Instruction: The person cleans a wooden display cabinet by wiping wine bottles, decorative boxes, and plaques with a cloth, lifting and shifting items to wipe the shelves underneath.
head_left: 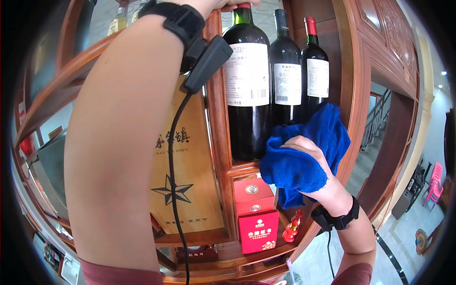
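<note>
My left hand [232,4] is at the top edge, its fingers closed on the red top of the large dark wine bottle [248,76]. That bottle stands upright on a wooden shelf [244,168], its white label facing me. Lower right, my right hand [306,147] is closed on a bunched blue cloth [292,168], which covers part of the fingers. The cloth lies by the shelf's front edge, just below a middle bottle [288,71] and a smaller red-topped bottle [316,71].
Left of the bottles stands a wooden box [190,199] with a star. Below are a red box [254,194], a red certificate [259,232] and a small red ornament [292,228]. A black cable [173,166] hangs from my left wrist. Stairs [373,142] and pink chairs [434,183] show at right.
</note>
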`<state>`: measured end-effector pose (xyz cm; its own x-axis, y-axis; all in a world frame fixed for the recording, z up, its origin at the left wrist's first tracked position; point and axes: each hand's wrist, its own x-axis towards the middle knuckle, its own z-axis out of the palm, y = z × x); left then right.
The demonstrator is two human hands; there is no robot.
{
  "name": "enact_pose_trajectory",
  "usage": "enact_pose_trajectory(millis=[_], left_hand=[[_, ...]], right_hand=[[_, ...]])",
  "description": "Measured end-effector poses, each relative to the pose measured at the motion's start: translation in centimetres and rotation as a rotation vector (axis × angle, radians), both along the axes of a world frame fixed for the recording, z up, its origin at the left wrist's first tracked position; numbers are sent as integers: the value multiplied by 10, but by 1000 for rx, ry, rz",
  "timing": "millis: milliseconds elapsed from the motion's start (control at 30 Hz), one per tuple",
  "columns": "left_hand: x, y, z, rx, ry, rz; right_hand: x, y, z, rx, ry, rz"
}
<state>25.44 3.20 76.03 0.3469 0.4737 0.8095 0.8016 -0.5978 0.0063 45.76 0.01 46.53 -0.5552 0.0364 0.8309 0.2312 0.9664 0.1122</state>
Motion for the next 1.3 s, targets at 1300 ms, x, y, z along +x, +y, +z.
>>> enact_pose_trajectory(millis=[1300], left_hand=[[12, 29, 15, 401, 78, 236]], right_hand=[[54, 22, 16, 235, 49, -438]])
